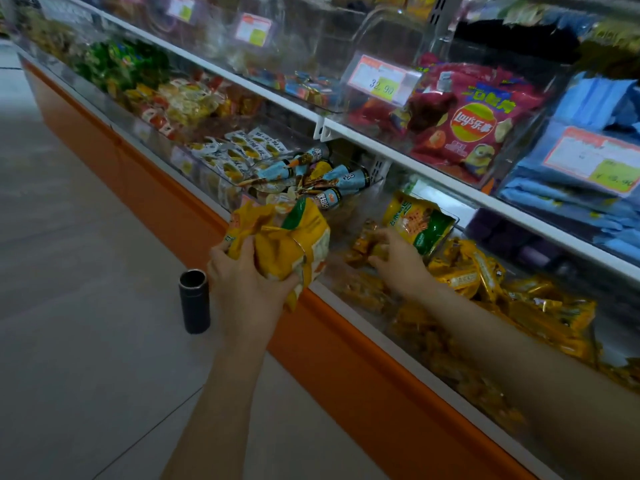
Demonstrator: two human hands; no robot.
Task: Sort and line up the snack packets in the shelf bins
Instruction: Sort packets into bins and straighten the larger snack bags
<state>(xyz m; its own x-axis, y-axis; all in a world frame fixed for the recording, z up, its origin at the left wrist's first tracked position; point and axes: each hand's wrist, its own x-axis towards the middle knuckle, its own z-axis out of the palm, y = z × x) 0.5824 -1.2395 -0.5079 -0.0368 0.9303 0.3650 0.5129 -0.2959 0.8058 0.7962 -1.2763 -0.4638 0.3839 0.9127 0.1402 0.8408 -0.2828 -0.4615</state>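
The left hand point(242, 271) has its grip closed round a crumpled bundle of yellow packets point(284, 237), held in the air outside the shelf, to the left of the yellow-and-green bag point(419, 223). That bag stands tilted in the lower bin point(341, 293). Just left of the bag, the right hand point(398, 261) reaches into the bin, its grip pinching small orange packets point(363, 242). A heap of yellow bars point(467, 268) lies right of the bag. Far left of it, a black bottle point(194, 301) stands on the floor.
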